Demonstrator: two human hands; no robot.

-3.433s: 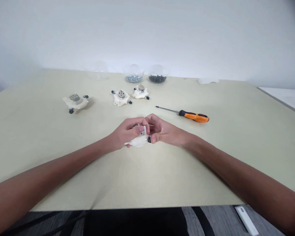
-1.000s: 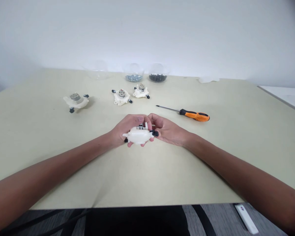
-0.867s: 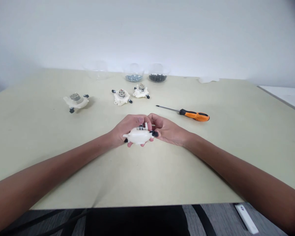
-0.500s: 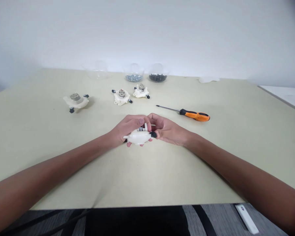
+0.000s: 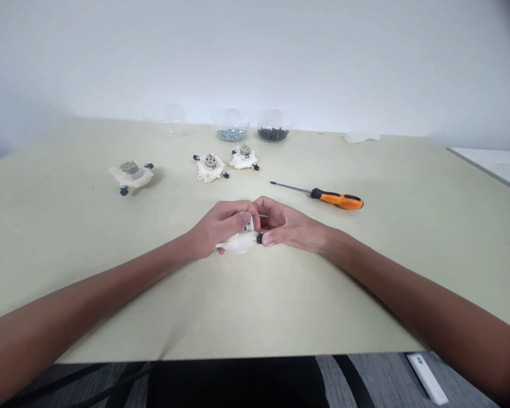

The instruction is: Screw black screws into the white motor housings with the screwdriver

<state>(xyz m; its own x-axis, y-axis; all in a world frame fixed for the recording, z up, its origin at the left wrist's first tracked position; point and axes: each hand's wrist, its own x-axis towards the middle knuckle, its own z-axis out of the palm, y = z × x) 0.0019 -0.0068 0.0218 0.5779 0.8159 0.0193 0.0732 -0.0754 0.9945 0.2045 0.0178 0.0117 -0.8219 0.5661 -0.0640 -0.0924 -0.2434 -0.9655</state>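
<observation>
A white plastic motor mount (image 5: 241, 243) is held above the table between both hands, its smooth curved side towards me. My left hand (image 5: 221, 226) is closed around its left part, with the thumb on the metal motor partly seen at the top. On the right end of the mount sits a small black rubber piece (image 5: 260, 238). My right hand (image 5: 287, 226) pinches that piece with the thumb in front; its other fingers curl behind the mount. The mount's far side is hidden by the fingers.
Three similar motor mounts, one on the left (image 5: 131, 174) and two near the middle (image 5: 210, 167), stand on the table. An orange screwdriver (image 5: 338, 199) lies to the right. Behind are clear bowls with metal screws (image 5: 232, 135) and black pieces (image 5: 272, 135), plus another clear bowl (image 5: 170, 126).
The motor mount has tilted slightly in my left hand. My right thumb has come forward onto the black rubber piece, and fewer left fingertips show beneath the mount.
</observation>
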